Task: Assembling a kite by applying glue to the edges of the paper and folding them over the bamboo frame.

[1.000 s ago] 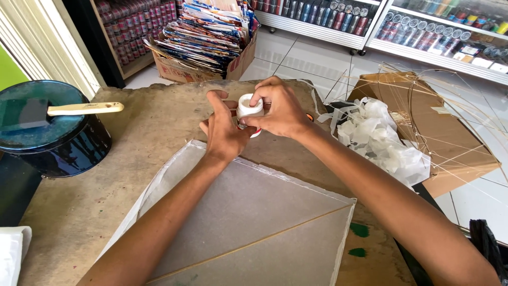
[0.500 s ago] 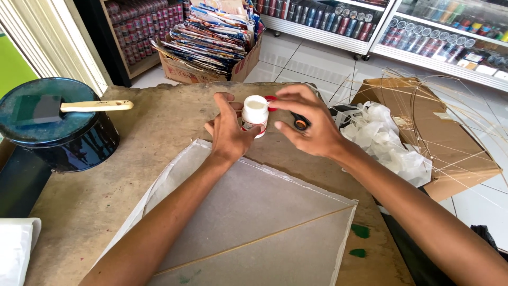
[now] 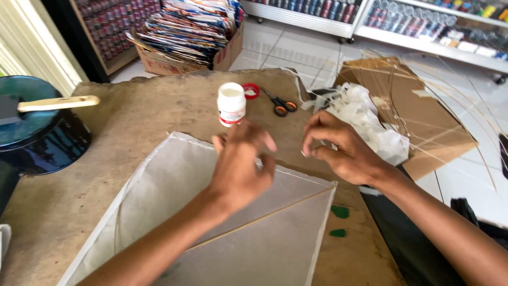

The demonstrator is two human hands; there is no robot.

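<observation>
On the brown counter a small white bottle stands upright with its mouth uncovered, and its red cap lies just beside it at two o'clock. The left hand hovers at six o'clock of the bottle, fingers loosely spread, holding nothing. The right hand hangs at four o'clock of the bottle, fingertips drawn together (whether anything is pinched there cannot be told). Below both lies a pale paper kite with a thin stick across it. Orange-handled scissors rest at three o'clock of the bottle, near crumpled white plastic.
</observation>
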